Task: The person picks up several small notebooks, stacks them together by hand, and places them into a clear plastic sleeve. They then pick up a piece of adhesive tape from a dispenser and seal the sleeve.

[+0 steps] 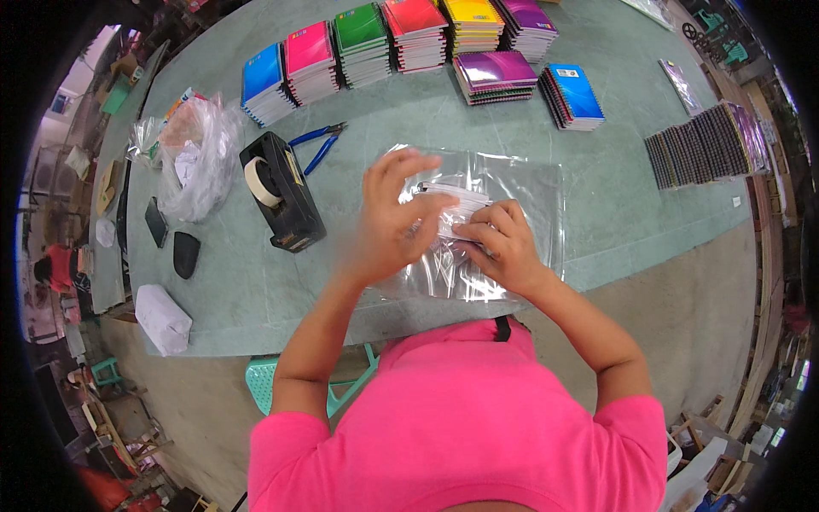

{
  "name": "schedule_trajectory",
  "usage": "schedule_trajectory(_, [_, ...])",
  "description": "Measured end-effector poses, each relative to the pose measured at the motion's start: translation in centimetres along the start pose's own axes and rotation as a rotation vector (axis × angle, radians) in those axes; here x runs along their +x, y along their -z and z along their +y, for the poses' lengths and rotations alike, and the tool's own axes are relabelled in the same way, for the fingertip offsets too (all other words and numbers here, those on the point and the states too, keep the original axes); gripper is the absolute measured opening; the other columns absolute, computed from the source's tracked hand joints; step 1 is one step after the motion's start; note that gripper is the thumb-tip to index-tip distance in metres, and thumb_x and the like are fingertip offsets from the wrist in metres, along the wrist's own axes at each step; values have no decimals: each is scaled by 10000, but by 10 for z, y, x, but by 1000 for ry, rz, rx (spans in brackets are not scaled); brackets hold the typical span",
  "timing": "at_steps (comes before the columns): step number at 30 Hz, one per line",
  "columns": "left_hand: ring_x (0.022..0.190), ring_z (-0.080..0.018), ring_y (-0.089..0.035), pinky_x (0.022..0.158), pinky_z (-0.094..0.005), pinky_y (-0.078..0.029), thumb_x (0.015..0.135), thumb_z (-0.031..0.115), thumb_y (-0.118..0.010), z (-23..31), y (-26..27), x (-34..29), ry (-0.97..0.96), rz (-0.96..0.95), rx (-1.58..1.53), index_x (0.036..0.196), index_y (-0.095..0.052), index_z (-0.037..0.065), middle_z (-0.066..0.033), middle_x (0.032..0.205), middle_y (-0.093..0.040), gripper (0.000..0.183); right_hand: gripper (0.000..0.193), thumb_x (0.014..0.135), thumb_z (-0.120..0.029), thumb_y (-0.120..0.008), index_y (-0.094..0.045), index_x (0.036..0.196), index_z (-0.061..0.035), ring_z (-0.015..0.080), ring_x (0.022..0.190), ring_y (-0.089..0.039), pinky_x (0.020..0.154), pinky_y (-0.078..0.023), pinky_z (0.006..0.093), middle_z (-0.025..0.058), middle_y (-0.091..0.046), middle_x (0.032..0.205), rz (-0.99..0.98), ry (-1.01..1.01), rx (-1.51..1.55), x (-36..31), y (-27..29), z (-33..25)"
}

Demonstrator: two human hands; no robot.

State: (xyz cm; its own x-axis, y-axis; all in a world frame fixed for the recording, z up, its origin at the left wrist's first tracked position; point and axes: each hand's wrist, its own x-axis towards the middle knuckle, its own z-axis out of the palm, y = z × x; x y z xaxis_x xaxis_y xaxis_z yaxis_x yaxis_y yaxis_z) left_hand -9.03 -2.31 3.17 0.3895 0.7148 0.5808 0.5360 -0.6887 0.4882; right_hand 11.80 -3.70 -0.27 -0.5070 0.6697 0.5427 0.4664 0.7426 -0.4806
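Observation:
A small stack of white paper slips (467, 201) lies over clear plastic bags (533, 192) at the table's near edge. My right hand (507, 250) has its fingers curled against the stack's right side and holds it. My left hand (388, 220), slightly blurred, is at the stack's left with the fingers raised and apart. One of its fingers reaches over the slips; whether it presses on them I cannot tell. The undersides of the slips are hidden.
Stacks of spiral notebooks (363, 30) line the far side, with more bound stacks (704, 147) at right. Left of my hands are a black tape dispenser (294, 200), blue-handled pliers (320, 154), a crumpled plastic bag (205, 162) and a black pouch (186, 254).

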Motion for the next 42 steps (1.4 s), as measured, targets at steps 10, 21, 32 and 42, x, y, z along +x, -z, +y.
schedule_trajectory(10, [1186, -334, -392, 991, -431, -320, 636, 97, -709, -5, -16, -10, 16, -87, 40, 923, -668, 135, -107, 1277, -453, 292, 271, 625, -80, -738, -631, 874, -88, 251, 781, -473, 700, -411, 349, 36, -535, 843, 15, -59, 21, 6, 2, 3])
schedule_trajectory(21, [1067, -202, -507, 910, -308, -399, 600, 215, -824, -38, -28, -5, 549, -208, -647, 1139, -574, 24, -79, 1192, -508, 624, 226, 653, -153, -761, -631, 813, -59, 263, 802, -494, 683, -421, 335, 77, -532, 872, 193, -272, 115, 14, -11, 4])
schedule_trajectory(32, [862, -230, -559, 790, -333, -448, 641, 128, -748, -36, -11, 15, 235, -349, -266, 951, -655, 39, -58, 916, -618, 336, 339, 626, -214, -800, -667, 903, -70, 175, 807, -543, 729, -429, 285, 52, -554, 867, -124, -659, 546, 28, 3, 25])
schedule_trajectory(42, [878, -272, -550, 745, -353, -469, 689, 110, -633, 20, -2, -13, -46, -461, 244, 898, -605, 21, -91, 892, -575, 229, 282, 713, -36, -625, -630, 995, -32, 292, 1093, -502, 943, -377, 387, 110, -576, 1073, -302, -38, -121, 23, 15, -15])
